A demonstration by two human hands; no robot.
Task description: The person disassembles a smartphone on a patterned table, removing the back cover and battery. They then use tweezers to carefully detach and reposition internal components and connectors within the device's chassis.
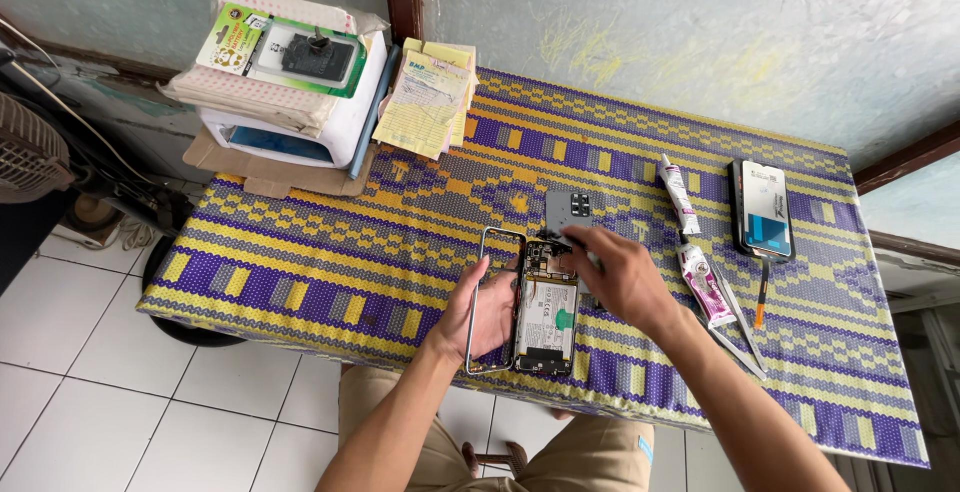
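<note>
An opened phone [545,310], its back off and its battery and board showing, lies on the patterned tablecloth [330,252]. My left hand [478,314] holds its left side, next to a thin metal frame [478,252] that stands out beyond my fingers. My right hand [615,277] is closed on a small tool whose tip touches the top of the phone's board. The grey back cover [566,207] with camera holes lies just beyond the phone.
To the right lie a white glue tube [680,195], a pink-and-white tube [703,287], tweezers [735,327], an orange-handled tool [761,297] and a phone [762,209] face up. At the back left are yellow receipt pads [428,102] and a stack of boxes [285,77].
</note>
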